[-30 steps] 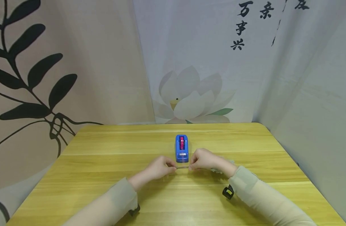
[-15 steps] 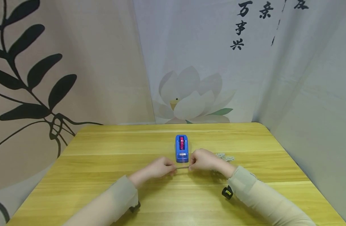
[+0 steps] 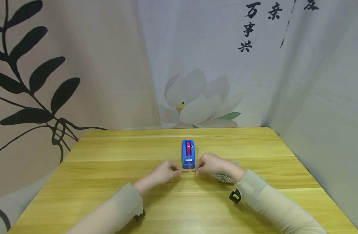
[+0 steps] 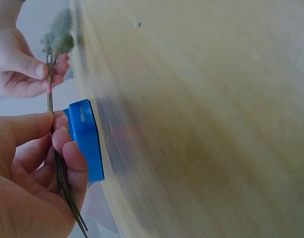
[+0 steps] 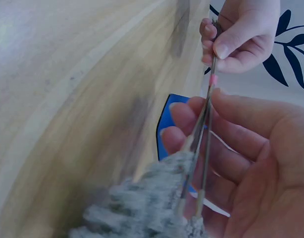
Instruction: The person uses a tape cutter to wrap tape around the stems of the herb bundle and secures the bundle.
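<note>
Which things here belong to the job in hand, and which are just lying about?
For the job:
grey-green sprig bunch, in left hand and right hand
blue tape dispenser, probably, close by

Seemingly unrelated:
small pale bit on the table
printed cloth backdrop

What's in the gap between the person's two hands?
Thin stems with a small pink patch on them, as both wrist views show.

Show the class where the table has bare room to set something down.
Bare: table left of the blue tape dispenser, beyond the left hand; also right of the dispenser, beyond the right hand. Crowded: at the dispenser's near end, where both hands hold the stems.
</note>
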Action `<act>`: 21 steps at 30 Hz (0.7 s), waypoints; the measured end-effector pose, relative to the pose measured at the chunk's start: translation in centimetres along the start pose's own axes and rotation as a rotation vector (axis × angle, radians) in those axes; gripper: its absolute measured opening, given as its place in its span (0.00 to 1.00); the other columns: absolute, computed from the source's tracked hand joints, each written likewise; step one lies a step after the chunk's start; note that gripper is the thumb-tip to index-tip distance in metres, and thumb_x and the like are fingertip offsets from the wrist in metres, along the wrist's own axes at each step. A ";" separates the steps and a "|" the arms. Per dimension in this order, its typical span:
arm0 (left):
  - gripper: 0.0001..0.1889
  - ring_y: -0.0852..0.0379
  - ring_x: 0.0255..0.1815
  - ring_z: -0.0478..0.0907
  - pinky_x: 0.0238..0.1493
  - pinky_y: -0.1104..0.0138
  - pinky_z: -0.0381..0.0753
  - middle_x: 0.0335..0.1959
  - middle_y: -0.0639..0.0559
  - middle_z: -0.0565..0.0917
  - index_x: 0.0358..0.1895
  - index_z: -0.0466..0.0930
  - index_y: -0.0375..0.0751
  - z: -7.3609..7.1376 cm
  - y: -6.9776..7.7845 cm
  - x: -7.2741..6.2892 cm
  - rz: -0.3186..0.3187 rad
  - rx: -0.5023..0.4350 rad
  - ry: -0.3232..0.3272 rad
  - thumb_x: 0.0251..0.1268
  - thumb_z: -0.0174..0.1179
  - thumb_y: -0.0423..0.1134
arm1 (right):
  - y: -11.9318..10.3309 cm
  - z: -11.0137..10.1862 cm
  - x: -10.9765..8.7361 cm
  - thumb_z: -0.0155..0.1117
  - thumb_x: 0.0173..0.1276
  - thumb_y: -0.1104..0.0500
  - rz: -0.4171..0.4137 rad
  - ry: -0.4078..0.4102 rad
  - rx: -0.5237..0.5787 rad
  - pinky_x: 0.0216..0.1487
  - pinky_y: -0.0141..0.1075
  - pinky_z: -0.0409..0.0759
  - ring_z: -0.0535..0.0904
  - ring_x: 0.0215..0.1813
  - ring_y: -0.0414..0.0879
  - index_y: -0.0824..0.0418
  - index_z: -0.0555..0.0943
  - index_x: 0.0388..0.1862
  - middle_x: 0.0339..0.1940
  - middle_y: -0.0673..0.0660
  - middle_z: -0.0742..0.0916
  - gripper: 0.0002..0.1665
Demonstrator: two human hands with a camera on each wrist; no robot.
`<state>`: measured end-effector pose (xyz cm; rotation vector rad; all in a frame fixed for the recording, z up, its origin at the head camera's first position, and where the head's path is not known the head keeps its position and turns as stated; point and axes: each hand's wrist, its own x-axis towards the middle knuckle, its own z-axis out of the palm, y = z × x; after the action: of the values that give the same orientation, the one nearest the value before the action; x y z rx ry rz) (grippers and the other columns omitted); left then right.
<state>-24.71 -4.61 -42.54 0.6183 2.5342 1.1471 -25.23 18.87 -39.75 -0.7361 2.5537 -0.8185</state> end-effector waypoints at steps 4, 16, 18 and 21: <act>0.04 0.59 0.32 0.75 0.38 0.64 0.76 0.30 0.57 0.81 0.35 0.85 0.41 0.1 0.0 0.1 -0.021 0.013 0.027 0.64 0.63 0.37 | 0.3 0.2 0.2 0.68 0.63 0.64 -0.012 0.034 0.017 0.25 0.33 0.77 0.76 0.22 0.41 0.61 0.86 0.27 0.23 0.50 0.85 0.05; 0.04 0.60 0.23 0.73 0.27 0.66 0.75 0.31 0.56 0.81 0.37 0.85 0.40 0.2 0.2 0.0 0.002 0.010 0.054 0.64 0.63 0.35 | 0.6 0.3 0.5 0.60 0.71 0.60 0.017 0.026 0.053 0.23 0.30 0.72 0.79 0.20 0.49 0.64 0.85 0.22 0.18 0.55 0.84 0.17; 0.04 0.60 0.22 0.72 0.25 0.66 0.74 0.31 0.56 0.81 0.36 0.85 0.39 0.3 0.1 0.0 0.014 0.015 0.057 0.64 0.63 0.35 | 0.6 0.4 0.5 0.62 0.69 0.60 0.019 0.027 0.051 0.24 0.31 0.74 0.81 0.22 0.51 0.65 0.85 0.22 0.18 0.55 0.85 0.16; 0.04 0.61 0.19 0.71 0.22 0.68 0.73 0.31 0.56 0.80 0.36 0.85 0.39 0.3 0.1 0.0 0.020 0.004 0.054 0.64 0.62 0.35 | 0.7 0.4 0.5 0.65 0.67 0.60 0.018 0.042 0.058 0.25 0.32 0.77 0.82 0.24 0.52 0.65 0.86 0.23 0.19 0.54 0.85 0.14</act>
<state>-24.52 -4.38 -42.71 0.6237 2.5811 1.1817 -25.72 18.85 -40.56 -0.6837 2.5579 -0.9074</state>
